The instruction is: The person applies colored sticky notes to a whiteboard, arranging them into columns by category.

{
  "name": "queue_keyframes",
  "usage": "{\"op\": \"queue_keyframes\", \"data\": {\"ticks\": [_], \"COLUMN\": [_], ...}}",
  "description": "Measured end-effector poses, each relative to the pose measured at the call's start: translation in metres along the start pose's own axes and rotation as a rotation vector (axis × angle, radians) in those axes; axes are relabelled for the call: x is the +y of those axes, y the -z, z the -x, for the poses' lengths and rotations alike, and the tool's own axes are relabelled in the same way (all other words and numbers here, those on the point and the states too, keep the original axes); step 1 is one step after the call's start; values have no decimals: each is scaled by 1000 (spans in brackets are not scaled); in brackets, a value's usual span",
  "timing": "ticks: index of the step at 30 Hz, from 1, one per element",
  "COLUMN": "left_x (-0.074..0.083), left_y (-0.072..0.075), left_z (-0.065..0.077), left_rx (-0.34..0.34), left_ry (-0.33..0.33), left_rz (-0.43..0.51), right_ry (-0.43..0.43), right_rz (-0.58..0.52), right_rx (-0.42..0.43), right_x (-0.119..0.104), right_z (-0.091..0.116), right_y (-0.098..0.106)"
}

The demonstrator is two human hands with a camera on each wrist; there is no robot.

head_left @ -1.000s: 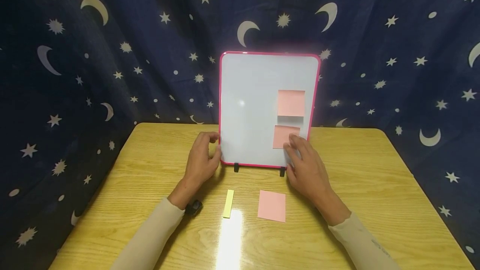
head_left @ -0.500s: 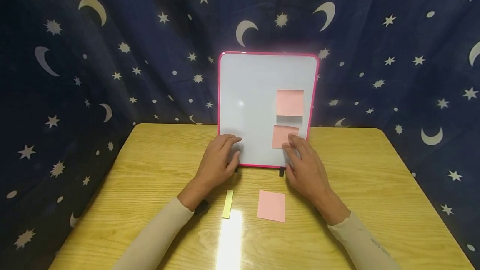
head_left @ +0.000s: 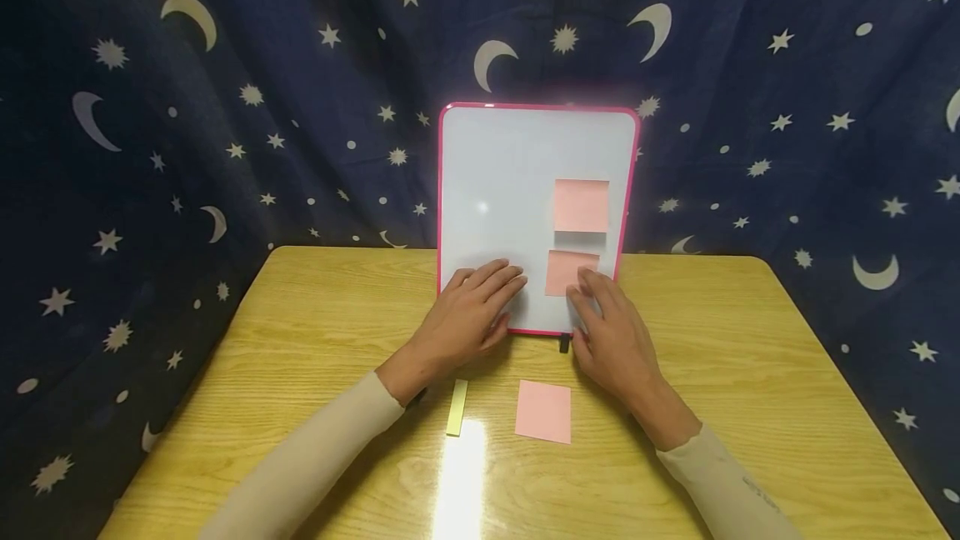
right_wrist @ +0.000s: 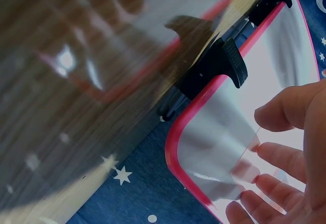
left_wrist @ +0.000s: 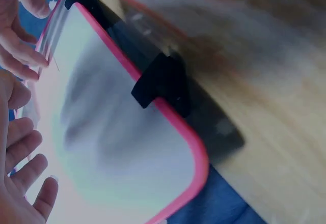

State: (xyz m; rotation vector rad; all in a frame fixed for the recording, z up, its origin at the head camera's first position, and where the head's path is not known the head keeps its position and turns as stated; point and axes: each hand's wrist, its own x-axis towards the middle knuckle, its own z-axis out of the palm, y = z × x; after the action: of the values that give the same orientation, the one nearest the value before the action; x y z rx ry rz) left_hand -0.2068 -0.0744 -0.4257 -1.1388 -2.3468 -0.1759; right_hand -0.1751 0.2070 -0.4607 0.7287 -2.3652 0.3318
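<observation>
Pressure should be spreading evenly outward as my right hand (head_left: 621, 342), extended and gripping nothing, is partly covering the lower pink note (head_left: 562, 272) near the whiteboard's (head_left: 495, 173) lower right corner, my left hand (head_left: 463, 320), likewise empty, fronting the lower left.

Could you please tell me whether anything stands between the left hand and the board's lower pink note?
Nothing visible does: only bare board lies between the left hand and lower note. The right hand covers one corner.
</observation>
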Motion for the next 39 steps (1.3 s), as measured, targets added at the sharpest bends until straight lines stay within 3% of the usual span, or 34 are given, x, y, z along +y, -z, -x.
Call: {"op": "queue_keyframes", "data": {"ticks": [6, 16, 39], "left_x": [5, 11, 13], "left_y": [-1, -4, -9], "left_z": [-14, -38, -56], "left_rx": [-33, -104, -182], "left_ry": [-61, -104, -126], "left_rz": [-74, -170, -253], "right_ry": [5, 5, -2], "right_rz": [0, 4, 22], "right_rx": [-2, -3, -36], "right_x": [0, 0, -1], "right_z": [0, -1, -1], "right_y": [0, 2, 3]}}
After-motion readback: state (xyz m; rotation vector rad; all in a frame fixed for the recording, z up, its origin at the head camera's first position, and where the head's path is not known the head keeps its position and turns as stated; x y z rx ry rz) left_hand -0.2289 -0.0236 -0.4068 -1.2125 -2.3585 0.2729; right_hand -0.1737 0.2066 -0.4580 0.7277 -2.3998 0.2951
